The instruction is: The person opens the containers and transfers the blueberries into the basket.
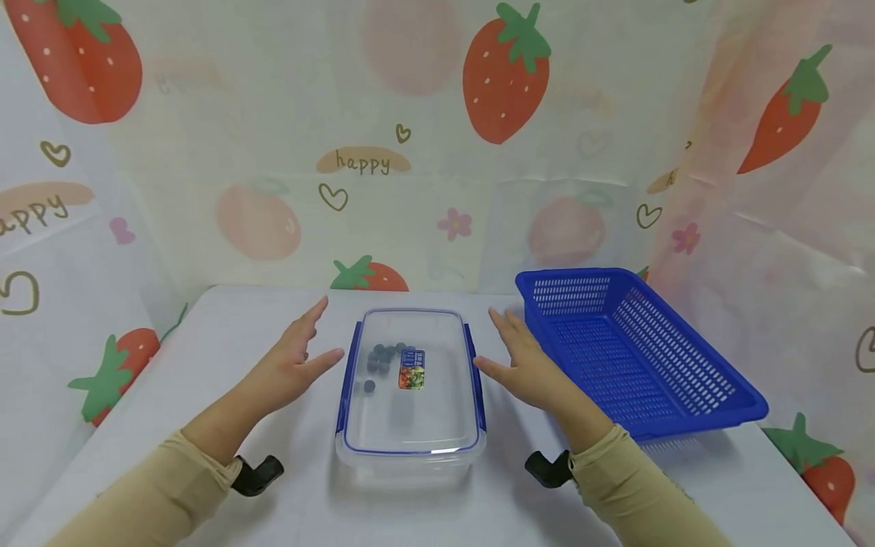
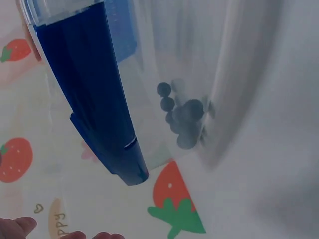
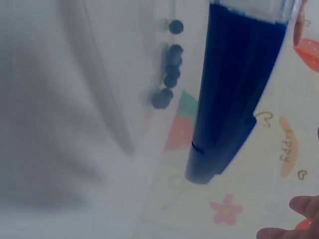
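Note:
A clear plastic food container (image 1: 410,418) with a blue-edged lid stands on the white table between my hands. Blue latches run down its sides: the left latch (image 2: 89,89) fills much of the left wrist view, the right latch (image 3: 234,89) much of the right one. Several dark round blueberries (image 1: 380,358) lie inside, toward the back left. My left hand (image 1: 290,365) hovers just left of the container, fingers extended and apart from it. On the other side my right hand (image 1: 522,365) is held likewise, its thumb near the right latch. Neither holds anything.
A blue perforated plastic basket (image 1: 711,357) sits at the right, close behind my right hand. Fabric walls (image 1: 424,220) printed with strawberries stand along the back and sides of the table (image 1: 403,524). A colourful label (image 1: 412,370) is on the lid.

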A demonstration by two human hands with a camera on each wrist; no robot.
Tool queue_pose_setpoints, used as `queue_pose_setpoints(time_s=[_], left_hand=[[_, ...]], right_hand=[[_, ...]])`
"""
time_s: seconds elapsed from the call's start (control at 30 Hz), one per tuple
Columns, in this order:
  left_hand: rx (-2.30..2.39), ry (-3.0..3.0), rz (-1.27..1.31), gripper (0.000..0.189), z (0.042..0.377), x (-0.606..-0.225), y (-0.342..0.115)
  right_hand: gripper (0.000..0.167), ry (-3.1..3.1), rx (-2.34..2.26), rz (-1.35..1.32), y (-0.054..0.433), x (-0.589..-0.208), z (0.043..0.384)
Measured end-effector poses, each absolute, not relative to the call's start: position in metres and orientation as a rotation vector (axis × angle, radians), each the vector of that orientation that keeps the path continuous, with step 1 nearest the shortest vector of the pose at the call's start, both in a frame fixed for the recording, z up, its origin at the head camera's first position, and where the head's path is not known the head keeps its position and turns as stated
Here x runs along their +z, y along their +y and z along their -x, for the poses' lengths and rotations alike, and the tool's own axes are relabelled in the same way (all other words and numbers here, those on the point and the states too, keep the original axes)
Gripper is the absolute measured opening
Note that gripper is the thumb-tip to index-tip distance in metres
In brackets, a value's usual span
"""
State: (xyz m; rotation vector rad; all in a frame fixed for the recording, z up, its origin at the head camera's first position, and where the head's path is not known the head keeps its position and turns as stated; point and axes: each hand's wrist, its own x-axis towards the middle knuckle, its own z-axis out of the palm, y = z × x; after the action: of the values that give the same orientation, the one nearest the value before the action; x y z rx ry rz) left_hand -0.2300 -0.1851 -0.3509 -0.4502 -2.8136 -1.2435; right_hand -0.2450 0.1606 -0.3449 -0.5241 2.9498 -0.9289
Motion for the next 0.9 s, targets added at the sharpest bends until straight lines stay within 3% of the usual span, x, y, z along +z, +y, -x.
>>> queue_pose_setpoints(time_s=[0.37,0.57,0.9], left_hand=[[-1.589,-2.818,0.313,0.081,0.223,-0.364,-0.173],[-1.693,-2.891,0.119,0.074,0.221,-0.369,-0.164],[-2.035,-2.731,0.062,0.07,0.223,-0.385,-0.161]], right_hand=[[0.073,2.817,-1.213,0.332,0.143,-0.366,0.239],[0.069,2.924,-1.066,0.47,0.138,-0.373,0.234],[0.057,2.975,-0.953,0.491,0.134,-0.381,0.232]])
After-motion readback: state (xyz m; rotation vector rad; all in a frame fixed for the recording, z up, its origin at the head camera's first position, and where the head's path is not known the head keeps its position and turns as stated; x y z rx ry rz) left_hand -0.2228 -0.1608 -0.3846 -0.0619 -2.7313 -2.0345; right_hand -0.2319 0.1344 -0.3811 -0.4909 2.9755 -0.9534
